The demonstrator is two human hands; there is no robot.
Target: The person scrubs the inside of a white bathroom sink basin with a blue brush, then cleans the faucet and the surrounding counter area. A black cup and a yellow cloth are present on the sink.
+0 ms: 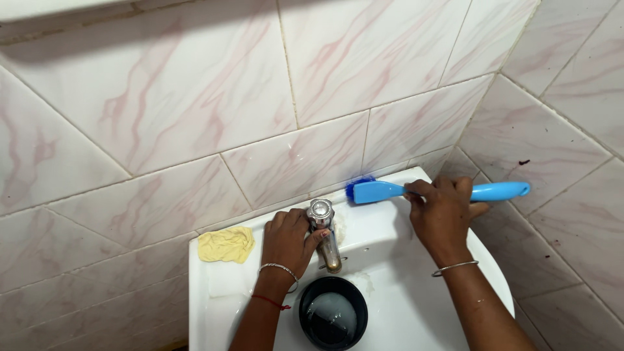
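My left hand (286, 235), lower centre of the frame, rests on the back ledge of the white sink (214, 292), fingers curled around the left side of the metal tap (323, 231), thumb touching its stem. The grip looks loose rather than clamped. Just below it, nearest to me, a black bowl (333, 313) holding cloudy water sits in the basin under the spout.

My right hand (444, 213), centre right, is closed tight around the middle of a blue brush (390, 191). The brush lies nearly level, its long axis running left to right: the dark blue bristle head points left, touching the sink's back edge where it meets the wall, just right of and beyond the tap; the rounded handle end sticks out right, past my fingers, towards the corner. The right hand is the one nearer the bristles.

A crumpled yellow cloth (226, 244) lies on the ledge's left end, near my left hand but apart from it.

Beyond, pink-veined wall tiles (195, 91) fill the upper frame.

The sink's front is cut off at the bottom edge, my palm hides part of the handle, and the bristles are too dark to make out clearly.
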